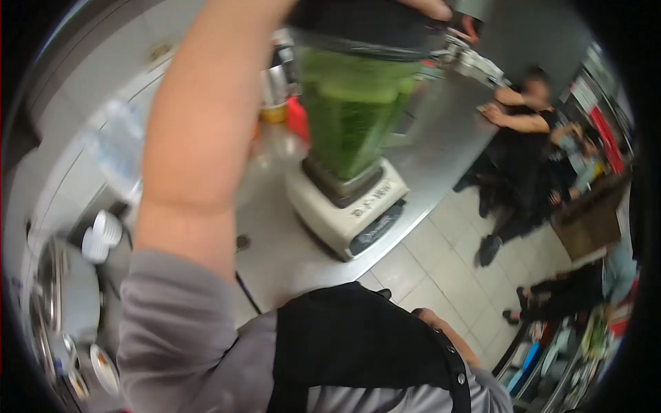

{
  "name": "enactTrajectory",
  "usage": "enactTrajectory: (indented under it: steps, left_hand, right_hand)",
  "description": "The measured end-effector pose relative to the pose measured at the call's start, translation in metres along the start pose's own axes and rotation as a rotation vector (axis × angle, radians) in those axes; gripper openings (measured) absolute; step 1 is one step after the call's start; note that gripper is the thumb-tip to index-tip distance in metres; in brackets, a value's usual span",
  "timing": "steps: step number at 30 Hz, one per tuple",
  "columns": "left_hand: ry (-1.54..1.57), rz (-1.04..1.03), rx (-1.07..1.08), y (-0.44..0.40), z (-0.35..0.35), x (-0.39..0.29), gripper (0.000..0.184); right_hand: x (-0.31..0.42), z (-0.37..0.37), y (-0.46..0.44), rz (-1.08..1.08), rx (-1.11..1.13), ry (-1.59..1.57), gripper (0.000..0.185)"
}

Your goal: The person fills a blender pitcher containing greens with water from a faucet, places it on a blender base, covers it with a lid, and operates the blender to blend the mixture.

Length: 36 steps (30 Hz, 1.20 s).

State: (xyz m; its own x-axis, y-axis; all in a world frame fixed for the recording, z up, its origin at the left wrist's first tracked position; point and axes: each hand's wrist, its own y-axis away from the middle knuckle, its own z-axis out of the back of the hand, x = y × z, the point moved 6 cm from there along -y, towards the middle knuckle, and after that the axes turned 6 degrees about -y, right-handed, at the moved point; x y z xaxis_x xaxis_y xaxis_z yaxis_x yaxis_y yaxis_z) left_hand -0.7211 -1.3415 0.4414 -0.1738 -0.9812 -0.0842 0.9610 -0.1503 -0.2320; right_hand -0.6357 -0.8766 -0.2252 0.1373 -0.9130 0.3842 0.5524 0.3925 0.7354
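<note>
A blender (348, 196) stands on the steel counter, its clear jug (354, 110) holding a bright green mixture with a lighter layer on top. My left arm reaches up across the view to the black lid (358, 31). Fingertips of my left hand (428, 7) curl over the lid's far edge; the rest of that hand is cut off by the frame's top. The blender's cream base has dark handwritten marks and a control panel in front. Low beside my black apron, my right hand (428, 318) shows only in part, its fingers hidden.
The steel counter (441, 138) runs to the upper right. Behind the blender stand a red item (297, 117) and other containers. A large pot (76, 289) and white cups (103, 230) are on the left. Several people are beyond the tiled floor (441, 268), one leaning on the counter.
</note>
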Motion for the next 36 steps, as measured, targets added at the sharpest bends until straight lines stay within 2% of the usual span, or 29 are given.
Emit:
enactTrajectory:
  steps: [1, 2, 3, 4, 5, 7, 8, 10, 11, 12, 14, 17, 18, 20, 24, 26, 27, 29, 32, 34, 36]
  left_hand:
    - [0.027, -0.043, -0.033, -0.014, -0.008, 0.014, 0.063]
    - [0.077, -0.137, -0.053, -0.048, -0.024, 0.014, 0.059]
    - [0.136, -0.249, -0.068, -0.091, -0.038, -0.005, 0.054]
    - [0.089, -0.249, -0.073, -0.078, -0.042, -0.027, 0.053]
    - [0.101, -0.3, -0.102, -0.089, -0.041, -0.01, 0.05]
    - [0.16, -0.313, -0.113, -0.103, -0.045, -0.016, 0.046]
    - [0.077, -0.285, -0.089, -0.092, -0.038, -0.025, 0.045]
    - [0.222, -0.22, -0.07, -0.08, -0.044, -0.02, 0.044]
    - [0.304, -0.186, -0.088, -0.075, -0.05, -0.008, 0.044]
    - [0.238, -0.149, -0.078, -0.058, -0.034, -0.03, 0.052]
    - [0.103, -0.079, -0.051, -0.031, -0.006, -0.069, 0.068]
    - [0.119, -0.136, -0.088, -0.062, -0.015, -0.047, 0.064]
    - [0.126, -0.176, -0.095, -0.062, -0.026, -0.045, 0.058]
    - [0.141, -0.26, -0.114, -0.065, -0.029, -0.05, 0.046]
    - [0.176, -0.191, -0.159, -0.063, -0.03, -0.047, 0.05]
    - [0.202, -0.176, -0.136, -0.062, -0.03, -0.048, 0.05]
    - [0.212, -0.173, -0.119, -0.063, -0.03, -0.047, 0.05]
    - [0.25, -0.159, -0.1, -0.063, -0.03, -0.047, 0.049]
    - [0.259, -0.141, -0.11, -0.063, -0.03, -0.045, 0.048]
    - [0.249, -0.145, -0.123, -0.06, -0.028, -0.046, 0.047]
    - [0.239, -0.151, -0.138, -0.06, -0.027, -0.045, 0.046]
  right_hand:
    - [-0.021, -0.023, -0.03, 0.101, 0.062, 0.267, 0.033]
    - [-0.057, -0.047, -0.05, 0.031, 0.127, 0.304, 0.031]
    - [-0.064, -0.049, -0.059, -0.086, 0.176, 0.289, 0.029]
    - [-0.066, -0.053, -0.061, -0.173, 0.207, 0.246, 0.027]
    - [-0.06, -0.054, -0.059, -0.221, 0.207, 0.187, 0.025]
    - [-0.081, -0.066, -0.081, -0.105, 0.226, 0.265, 0.025]
    - [-0.09, -0.077, -0.09, -0.047, 0.231, 0.304, 0.025]
    - [-0.141, -0.112, -0.136, 0.022, 0.187, 0.333, 0.026]
    - [-0.089, -0.071, -0.094, 0.199, 0.203, 0.518, 0.031]
    - [-0.064, -0.049, -0.074, 0.184, 0.061, 0.466, 0.035]
    - [-0.055, -0.042, -0.045, 0.213, 0.15, 0.424, 0.038]
    - [-0.052, -0.043, -0.037, 0.01, 0.235, 0.278, 0.039]
    - [-0.054, -0.042, -0.045, 0.045, 0.196, 0.271, 0.038]
    - [-0.054, -0.032, -0.039, 0.11, 0.111, 0.26, 0.036]
    - [-0.053, 0.03, -0.036, -0.021, -0.124, 0.135, 0.035]
    - [-0.016, 0.101, 0.006, -0.17, -0.445, -0.104, 0.031]
    - [0.001, 0.129, 0.024, -0.089, -0.631, -0.254, 0.026]
    - [0.043, 0.174, 0.057, 0.014, -0.753, -0.431, 0.026]
    - [0.098, 0.198, 0.079, 0.161, -0.817, -0.495, 0.022]
    - [0.121, 0.181, 0.066, 0.284, -0.772, -0.492, 0.022]
    - [0.148, 0.15, 0.055, 0.328, -0.629, -0.443, 0.024]
